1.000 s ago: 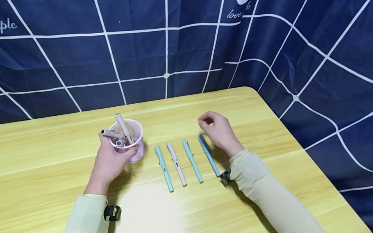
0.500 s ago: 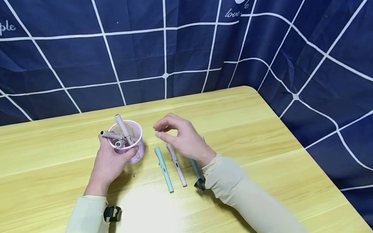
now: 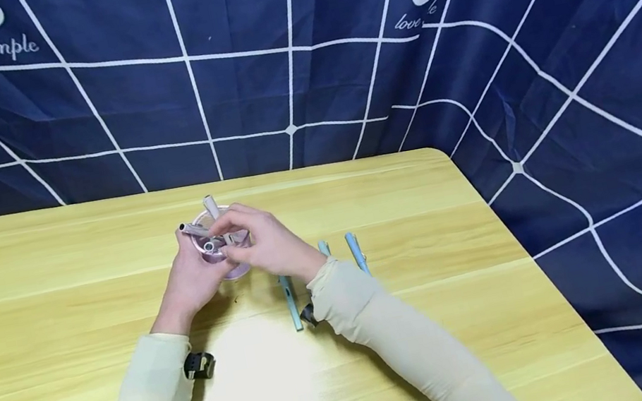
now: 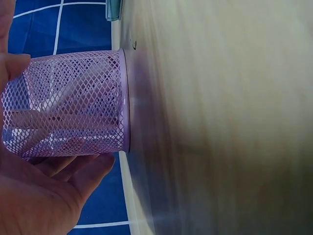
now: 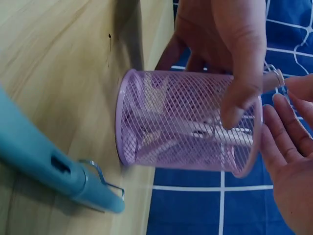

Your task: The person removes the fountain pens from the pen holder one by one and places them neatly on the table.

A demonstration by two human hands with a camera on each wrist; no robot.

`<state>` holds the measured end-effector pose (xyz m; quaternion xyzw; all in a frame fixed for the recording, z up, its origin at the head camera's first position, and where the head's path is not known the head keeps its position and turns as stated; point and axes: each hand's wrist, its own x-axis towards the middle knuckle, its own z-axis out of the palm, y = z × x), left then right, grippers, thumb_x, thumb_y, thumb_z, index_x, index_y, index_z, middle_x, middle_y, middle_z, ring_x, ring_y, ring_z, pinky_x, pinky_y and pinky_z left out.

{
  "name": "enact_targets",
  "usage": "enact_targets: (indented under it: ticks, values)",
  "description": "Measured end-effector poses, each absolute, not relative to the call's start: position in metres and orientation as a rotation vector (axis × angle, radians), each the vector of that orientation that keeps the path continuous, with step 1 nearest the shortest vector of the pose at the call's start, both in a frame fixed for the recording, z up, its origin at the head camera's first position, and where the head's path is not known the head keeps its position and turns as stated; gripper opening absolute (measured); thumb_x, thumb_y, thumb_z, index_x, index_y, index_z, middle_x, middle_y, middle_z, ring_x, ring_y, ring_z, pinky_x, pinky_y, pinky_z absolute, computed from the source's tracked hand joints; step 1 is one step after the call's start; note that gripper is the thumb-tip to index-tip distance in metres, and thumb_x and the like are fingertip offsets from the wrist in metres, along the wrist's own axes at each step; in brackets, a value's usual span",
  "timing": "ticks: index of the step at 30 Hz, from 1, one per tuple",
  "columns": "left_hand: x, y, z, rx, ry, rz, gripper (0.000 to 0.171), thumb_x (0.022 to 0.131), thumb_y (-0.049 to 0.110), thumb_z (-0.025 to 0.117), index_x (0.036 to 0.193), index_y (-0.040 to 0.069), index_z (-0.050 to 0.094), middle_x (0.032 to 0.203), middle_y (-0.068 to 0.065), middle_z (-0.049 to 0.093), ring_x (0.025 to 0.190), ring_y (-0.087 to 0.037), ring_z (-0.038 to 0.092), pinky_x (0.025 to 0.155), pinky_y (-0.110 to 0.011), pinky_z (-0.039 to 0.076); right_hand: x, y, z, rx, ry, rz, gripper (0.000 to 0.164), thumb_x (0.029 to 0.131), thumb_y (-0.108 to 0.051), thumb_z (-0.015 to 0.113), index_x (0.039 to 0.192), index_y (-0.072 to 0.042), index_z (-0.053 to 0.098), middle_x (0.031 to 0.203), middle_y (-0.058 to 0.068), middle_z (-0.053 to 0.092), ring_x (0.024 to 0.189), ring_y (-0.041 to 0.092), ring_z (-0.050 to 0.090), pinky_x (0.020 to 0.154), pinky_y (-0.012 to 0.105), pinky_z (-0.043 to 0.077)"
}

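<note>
My left hand (image 3: 190, 284) grips a lilac mesh pen cup (image 4: 85, 105) that stands upright on the table, thumb on one side and fingers on the other. Several greyish-lilac pens lean inside it, one pen (image 3: 194, 231) sticking out to the left and another pen (image 3: 210, 206) rising at the back. At the cup's mouth is my right hand (image 3: 268, 240), thumb and fingertips apart around the pen ends. In the right wrist view one fingertip (image 5: 298, 87) comes up to a pen's capped end (image 5: 272, 81); a firm hold is not visible.
On the wooden table (image 3: 86, 292) lie a teal pen (image 3: 292, 306), a second teal pen (image 3: 324, 248) and a blue pen (image 3: 356, 250), partly covered by my right hand and sleeve. A blue curtain (image 3: 250, 91) with white lines hangs behind the table.
My right hand has swept left from beside the blue pen, over the row of pens, to the cup's mouth. The left hand has kept its grip on the cup.
</note>
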<state>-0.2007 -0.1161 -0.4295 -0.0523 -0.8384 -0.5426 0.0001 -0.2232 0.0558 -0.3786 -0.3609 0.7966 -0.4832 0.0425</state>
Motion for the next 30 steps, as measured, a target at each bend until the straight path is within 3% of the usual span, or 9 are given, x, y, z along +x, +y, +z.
enact_targets:
  ticks: [3,8,15,21,30]
  values:
    - [-0.201,-0.116,-0.431,-0.186,-2.636,-1.699,0.086,0.085,0.021,0.075,0.144,-0.001,0.016,0.135,-0.023,0.051,0.122,-0.036,0.051,0.105,-0.051,0.037,-0.224,0.049,-0.38,-1.121,2.438,-1.447,0.028,0.087,0.001,0.069,0.114,-0.008,0.066,0.121,-0.001,0.058,0.116,0.007,0.051,0.099,0.025,0.043]
    - [-0.201,-0.117,-0.43,-0.209,-2.64,-1.672,0.082,0.084,0.012,0.07,0.145,-0.001,0.017,0.136,-0.022,0.05,0.123,-0.037,0.05,0.105,-0.051,0.037,-0.226,0.042,-0.381,-1.177,2.514,-1.351,0.025,0.087,0.001,0.068,0.109,-0.009,0.067,0.12,-0.003,0.06,0.115,0.006,0.049,0.099,0.018,0.038]
    - [-0.204,-0.117,-0.432,-0.219,-2.627,-1.699,0.079,0.083,0.011,0.072,0.143,0.0,0.022,0.135,-0.019,0.052,0.122,-0.034,0.051,0.105,-0.049,0.038,-0.226,0.038,-0.383,-1.173,2.591,-1.314,0.016,0.091,-0.002,0.068,0.105,-0.01,0.067,0.119,-0.002,0.06,0.112,0.007,0.051,0.097,0.019,0.04]
    - [-0.207,-0.118,-0.433,-0.287,-2.622,-1.629,0.069,0.085,0.015,0.072,0.145,0.005,0.039,0.138,-0.015,0.052,0.126,-0.031,0.049,0.106,-0.049,0.036,-0.226,0.037,-0.384,-1.213,2.6,-1.364,0.015,0.092,-0.008,0.069,0.107,-0.008,0.067,0.115,-0.001,0.061,0.109,0.007,0.053,0.096,0.022,0.043]
    - [-0.204,-0.119,-0.434,-0.31,-2.598,-1.65,0.073,0.085,0.013,0.072,0.148,0.005,0.035,0.139,-0.015,0.051,0.125,-0.03,0.05,0.107,-0.048,0.036,-0.222,0.038,-0.384,-1.207,2.562,-1.508,0.017,0.093,-0.006,0.067,0.11,-0.005,0.066,0.11,0.001,0.06,0.103,0.008,0.057,0.093,0.019,0.045]
